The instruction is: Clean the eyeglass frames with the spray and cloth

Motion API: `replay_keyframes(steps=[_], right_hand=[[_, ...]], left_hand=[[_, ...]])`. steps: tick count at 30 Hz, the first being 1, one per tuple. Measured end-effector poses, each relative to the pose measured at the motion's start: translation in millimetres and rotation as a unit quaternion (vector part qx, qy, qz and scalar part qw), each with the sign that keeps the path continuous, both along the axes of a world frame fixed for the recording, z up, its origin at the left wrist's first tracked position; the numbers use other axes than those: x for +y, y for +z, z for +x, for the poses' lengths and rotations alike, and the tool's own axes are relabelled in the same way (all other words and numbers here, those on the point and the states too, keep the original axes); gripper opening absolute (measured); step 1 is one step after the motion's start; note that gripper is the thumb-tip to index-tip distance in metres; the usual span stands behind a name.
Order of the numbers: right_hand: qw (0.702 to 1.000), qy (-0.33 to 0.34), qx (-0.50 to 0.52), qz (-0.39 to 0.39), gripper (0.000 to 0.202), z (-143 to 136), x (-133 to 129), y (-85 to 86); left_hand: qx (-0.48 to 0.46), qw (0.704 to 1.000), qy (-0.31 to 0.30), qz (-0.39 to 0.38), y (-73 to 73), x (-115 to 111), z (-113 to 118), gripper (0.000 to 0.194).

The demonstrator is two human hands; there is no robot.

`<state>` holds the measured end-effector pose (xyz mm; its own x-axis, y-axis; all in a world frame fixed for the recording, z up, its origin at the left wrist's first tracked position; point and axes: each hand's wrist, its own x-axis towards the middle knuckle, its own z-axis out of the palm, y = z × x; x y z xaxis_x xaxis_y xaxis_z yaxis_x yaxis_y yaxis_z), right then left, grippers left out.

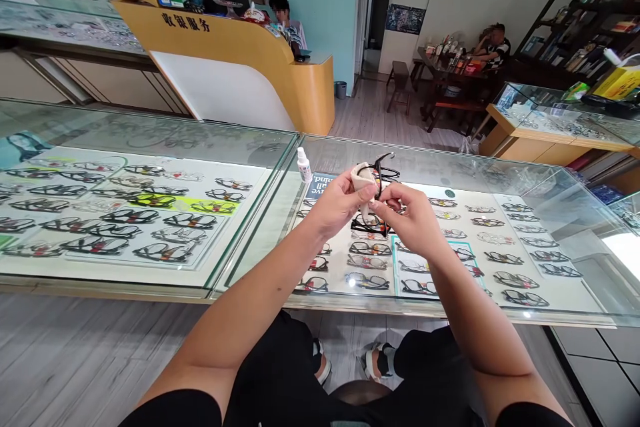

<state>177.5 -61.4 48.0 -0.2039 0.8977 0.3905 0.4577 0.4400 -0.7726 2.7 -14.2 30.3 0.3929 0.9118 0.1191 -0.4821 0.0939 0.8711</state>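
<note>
My left hand (345,199) is closed on a cream cloth (361,178), which is folded around part of a pair of black-framed glasses (380,170). One temple of the glasses sticks up and to the right above the cloth. Pinched at the lower right side of the glasses and cloth, my right hand (407,212) has its fingers bent inward. Both hands are raised above the glass top of a display case. A small white spray bottle (303,165) stands upright on the glass, left of my hands. How much of the lenses the cloth covers is hidden by my fingers.
Rows of eyeglass frames (370,263) lie inside the glass display case (265,240), which spans my front. Beyond it are a yellow-wood counter (310,93) with a person (281,10) behind it, and a dark table with a seated person (497,47) at the back right.
</note>
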Motion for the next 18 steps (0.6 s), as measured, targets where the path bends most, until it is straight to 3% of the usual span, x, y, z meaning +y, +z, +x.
replay_keyframes(steps=[4, 11, 18], right_hand=[[0.999, 0.025, 0.005, -0.035, 0.022, -3.0, 2.3, -4.3], [1.000, 0.014, 0.000, -0.006, 0.025, -4.1, 3.1, -3.2], [1.000, 0.005, -0.007, -0.014, 0.019, 0.2, 4.6, -3.6]], left_hand=[[0.013, 1.000, -0.002, -0.016, -0.7, -1.9, -1.0, 0.061], [0.007, 0.998, 0.054, 0.024, -1.8, 2.1, 1.6, 0.059], [0.027, 1.000, 0.005, 0.010, -0.1, 1.5, -2.1, 0.059]])
